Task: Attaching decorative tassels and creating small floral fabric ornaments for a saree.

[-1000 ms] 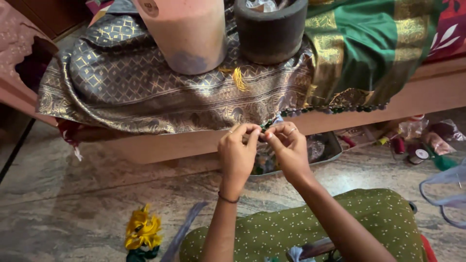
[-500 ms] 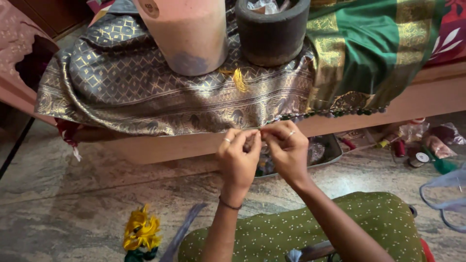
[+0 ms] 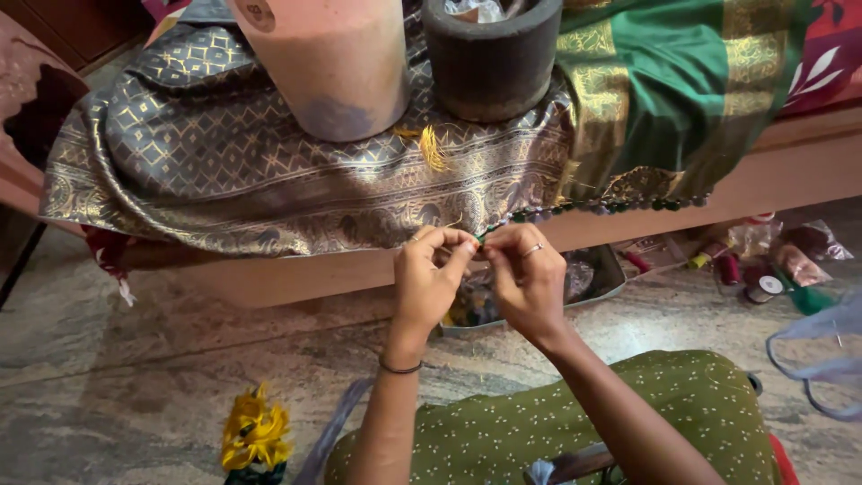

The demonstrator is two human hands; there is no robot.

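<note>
The left hand (image 3: 429,280) and right hand (image 3: 528,280) meet at the fingertips just below the near edge of the grey-gold cloth (image 3: 269,171), which drapes over a low wooden ledge (image 3: 296,274). Both hands pinch together on the beaded fringe (image 3: 593,208) where it ends at the cloth's hem; what exactly lies between the fingertips is too small to tell. The right hand wears a ring, the left wrist a thin dark band. To the right, a green cloth (image 3: 682,90) with gold bands hangs over the same ledge. On the cloths, farther off, stand a pinkish pot (image 3: 328,63) on the left and a dark stone mortar (image 3: 492,58) just right of it. A tray (image 3: 602,278) lies on the floor behind the hands. Thread spools (image 3: 759,278) lie at far right, yellow flowers (image 3: 254,433) near left.
</note>
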